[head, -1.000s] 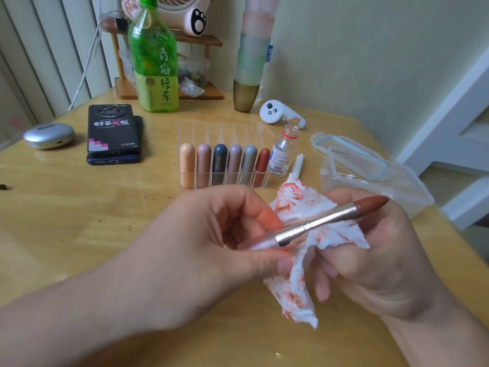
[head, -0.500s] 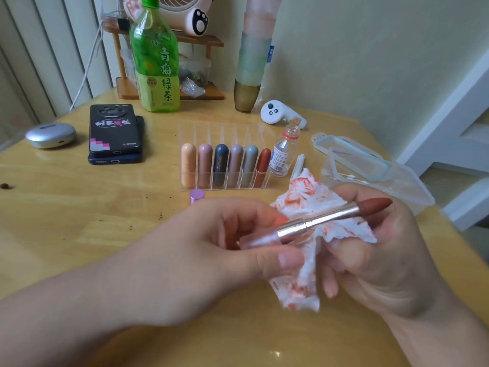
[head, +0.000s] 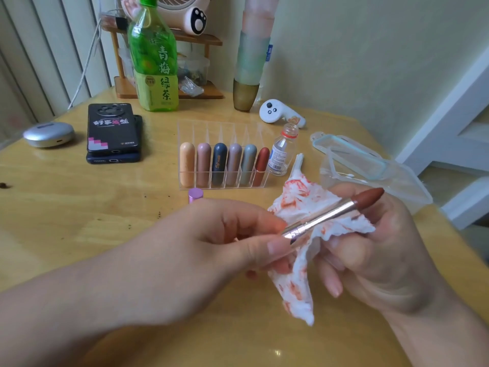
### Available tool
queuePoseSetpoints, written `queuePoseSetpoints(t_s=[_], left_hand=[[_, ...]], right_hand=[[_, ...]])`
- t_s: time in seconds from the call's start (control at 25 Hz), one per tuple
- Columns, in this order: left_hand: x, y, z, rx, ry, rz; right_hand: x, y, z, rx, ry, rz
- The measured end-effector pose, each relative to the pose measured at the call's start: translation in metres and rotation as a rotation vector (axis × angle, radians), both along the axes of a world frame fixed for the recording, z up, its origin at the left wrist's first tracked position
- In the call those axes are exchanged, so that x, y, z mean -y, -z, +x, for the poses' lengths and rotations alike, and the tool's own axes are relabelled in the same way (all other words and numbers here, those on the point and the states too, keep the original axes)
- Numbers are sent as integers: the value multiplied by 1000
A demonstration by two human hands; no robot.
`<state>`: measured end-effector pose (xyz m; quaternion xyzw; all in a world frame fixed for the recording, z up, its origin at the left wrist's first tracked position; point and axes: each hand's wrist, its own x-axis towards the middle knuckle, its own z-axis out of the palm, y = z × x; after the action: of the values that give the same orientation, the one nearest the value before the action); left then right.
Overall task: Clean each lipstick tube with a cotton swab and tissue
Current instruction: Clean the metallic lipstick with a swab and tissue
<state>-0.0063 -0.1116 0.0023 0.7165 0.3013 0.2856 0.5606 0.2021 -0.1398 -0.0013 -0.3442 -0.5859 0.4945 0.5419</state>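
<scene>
Left hand [head: 211,242] pinches the base of an uncapped lipstick [head: 325,218]; right hand [head: 383,255] grips a stained tissue [head: 299,202] against its tube. Sideways pressure could snap the exposed stick.

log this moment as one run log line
item: open lipstick | left hand: pinches its base | right hand: holds stained tissue under its metal tube | organizer: six capped lipsticks

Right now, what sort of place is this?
Likely a home room: a wooden table holding a clear organizer of lipstick tubes, a green tea bottle, stacked phones and a paw-print desk fan.
</scene>
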Motion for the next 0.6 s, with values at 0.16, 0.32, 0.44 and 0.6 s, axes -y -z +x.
queuePoseSetpoints(t_s=[0.16,0.32,0.44,0.6], left_hand=[[1,3,1,9,-208,118],[0,-1,0,1,-49,18],[0,0,0,-59,-70,75],[2,-3,1,-7,-218,112]], right_hand=[[1,-1,3,34,16,-4],[0,-3,2,-17,-61,28],[0,-1,3,-2,-24,13],[-2,-1,4,-11,-40,19]])
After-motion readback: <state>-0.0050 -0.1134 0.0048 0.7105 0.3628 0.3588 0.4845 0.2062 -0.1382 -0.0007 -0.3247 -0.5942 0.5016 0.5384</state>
